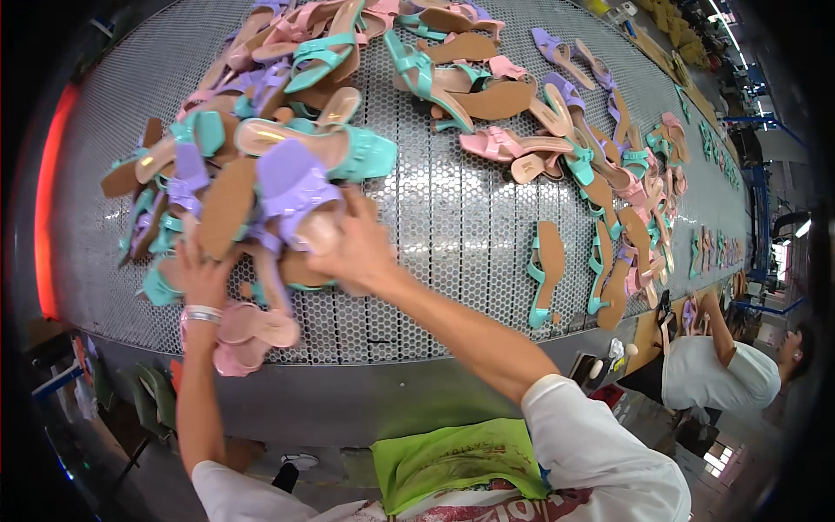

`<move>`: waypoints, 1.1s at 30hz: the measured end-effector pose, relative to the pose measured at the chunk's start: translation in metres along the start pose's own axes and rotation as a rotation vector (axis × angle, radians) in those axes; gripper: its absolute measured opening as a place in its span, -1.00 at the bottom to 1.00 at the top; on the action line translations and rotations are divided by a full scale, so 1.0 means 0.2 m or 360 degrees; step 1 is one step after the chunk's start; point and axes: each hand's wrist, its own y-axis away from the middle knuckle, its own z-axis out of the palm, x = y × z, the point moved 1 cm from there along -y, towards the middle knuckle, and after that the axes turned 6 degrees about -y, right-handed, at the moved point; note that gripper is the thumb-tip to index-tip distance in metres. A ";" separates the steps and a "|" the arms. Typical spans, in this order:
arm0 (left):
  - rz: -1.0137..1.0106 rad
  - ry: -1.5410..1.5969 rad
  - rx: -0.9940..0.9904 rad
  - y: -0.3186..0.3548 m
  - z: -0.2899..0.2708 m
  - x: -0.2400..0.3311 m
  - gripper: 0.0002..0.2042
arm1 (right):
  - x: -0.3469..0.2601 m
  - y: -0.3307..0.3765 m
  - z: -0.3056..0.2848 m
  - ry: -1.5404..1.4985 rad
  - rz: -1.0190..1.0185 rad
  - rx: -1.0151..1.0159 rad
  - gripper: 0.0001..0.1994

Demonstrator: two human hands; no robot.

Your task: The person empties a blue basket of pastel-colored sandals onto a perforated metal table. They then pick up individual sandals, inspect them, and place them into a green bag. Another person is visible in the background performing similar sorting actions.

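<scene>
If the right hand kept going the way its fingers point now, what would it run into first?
Most likely the purple sandal: the right hand points up-left into the heap and already seems to touch it, though depth is unclear.

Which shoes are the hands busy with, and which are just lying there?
In hand:
- left hand in the sandal pile
- right hand on the purple sandal

Lying about:
- pink sandal at the belt edge
- teal sandal alone on the mesh belt

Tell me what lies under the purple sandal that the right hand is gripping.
Under the purple sandal lie other sandals of the heap: a tan sole and teal ones. The right hand covers its near end. The perforated metal belt beneath the heap is hidden there.
</scene>
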 end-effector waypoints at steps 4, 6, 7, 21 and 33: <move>-0.0233 -0.0171 -0.0490 0.12 0.10 -0.50 -0.61 | -0.42 -0.11 0.37 -0.0110 -0.0090 0.0002 -0.37; -0.0347 -0.0273 -0.0576 0.12 -0.02 -0.65 -0.64 | -0.57 -0.13 0.50 -0.0291 -0.0060 -0.0073 -0.42; -0.0507 -0.0184 -0.0652 0.16 -0.07 -0.73 -0.64 | -0.61 -0.13 0.56 -0.0434 -0.0219 -0.0061 -0.41; -0.1813 0.0325 -0.0245 1.20 -0.22 -0.12 -0.19 | 0.45 1.38 -0.07 -0.0455 0.0431 -0.0082 -0.83; -0.1671 0.0340 -0.0267 1.29 0.15 -0.53 -0.65 | 0.55 1.85 -0.05 -0.0700 0.0774 0.0217 -0.86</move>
